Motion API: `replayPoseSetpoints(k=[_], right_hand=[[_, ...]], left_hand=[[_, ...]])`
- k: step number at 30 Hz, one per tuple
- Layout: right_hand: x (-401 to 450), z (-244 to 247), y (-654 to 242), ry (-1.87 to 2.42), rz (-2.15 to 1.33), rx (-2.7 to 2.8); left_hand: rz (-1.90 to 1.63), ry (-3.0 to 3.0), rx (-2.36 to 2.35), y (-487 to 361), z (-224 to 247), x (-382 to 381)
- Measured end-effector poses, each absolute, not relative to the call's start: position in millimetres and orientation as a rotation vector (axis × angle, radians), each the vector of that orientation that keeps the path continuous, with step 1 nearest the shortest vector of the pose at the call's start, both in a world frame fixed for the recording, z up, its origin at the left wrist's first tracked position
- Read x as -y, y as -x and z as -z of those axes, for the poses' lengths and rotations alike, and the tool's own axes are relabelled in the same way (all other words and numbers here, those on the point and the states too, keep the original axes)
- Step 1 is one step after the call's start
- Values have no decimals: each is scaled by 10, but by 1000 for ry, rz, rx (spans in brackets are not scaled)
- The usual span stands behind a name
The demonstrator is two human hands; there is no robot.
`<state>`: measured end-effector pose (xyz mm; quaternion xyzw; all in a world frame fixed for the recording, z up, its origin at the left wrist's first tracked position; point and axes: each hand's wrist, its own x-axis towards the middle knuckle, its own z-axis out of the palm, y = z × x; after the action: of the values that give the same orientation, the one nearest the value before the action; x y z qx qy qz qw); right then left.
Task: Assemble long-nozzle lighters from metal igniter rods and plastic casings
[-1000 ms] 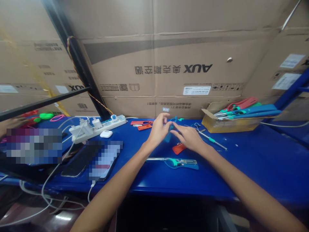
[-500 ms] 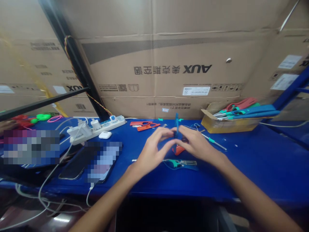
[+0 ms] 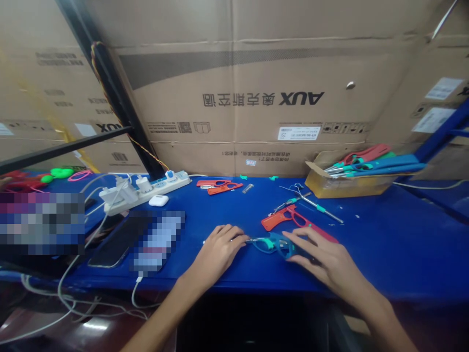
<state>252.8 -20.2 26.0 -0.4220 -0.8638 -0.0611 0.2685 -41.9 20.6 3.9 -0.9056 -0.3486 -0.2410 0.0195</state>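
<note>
A blue long-necked lighter (image 3: pixel 264 244) with a green trigger and a thin metal tube lies near the table's front edge. My left hand (image 3: pixel 223 247) is closed over its tube, fingertips pinching it beside the trigger. My right hand (image 3: pixel 322 252) grips a blue shell half (image 3: pixel 285 245) between thumb and fingers, at the handle end of the lighter. Whether the two shell parts are fully together I cannot tell. Just behind the right hand are an orange lighter shell (image 3: pixel 276 218) and a red shell (image 3: pixel 318 231).
At the back right stands a cardboard box (image 3: pixel 351 189) of lighters. A loose metal tube (image 3: pixel 324 209) lies before it. Orange shells (image 3: pixel 220 186) are at the back. To the left are a power strip (image 3: pixel 164 187), a white earbud case (image 3: pixel 159 200), phones (image 3: pixel 161 239) and cables.
Both hands have come down from where they held the blue shell half upright above the table. The left has moved onto the tube; the right keeps the shell, lowered to the lighter.
</note>
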Motion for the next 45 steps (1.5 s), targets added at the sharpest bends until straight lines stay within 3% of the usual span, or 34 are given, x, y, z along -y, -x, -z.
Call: replayPoseSetpoints(k=[5, 18, 31, 45], right_hand=[[138, -247, -2565, 1217, 178, 2326], [-9, -167, -2607, 1271, -195, 2364], [-343, -370, -2569, 1090, -255, 2651], [-346, -339, -2508, 1087, -320, 2628]], left_hand=[[741, 2824, 1096, 415, -54, -190], [695, 2831, 1197, 227, -109, -153], [1048, 2853, 1505, 271, -20, -203], [832, 2821, 1351, 220, -53, -189]])
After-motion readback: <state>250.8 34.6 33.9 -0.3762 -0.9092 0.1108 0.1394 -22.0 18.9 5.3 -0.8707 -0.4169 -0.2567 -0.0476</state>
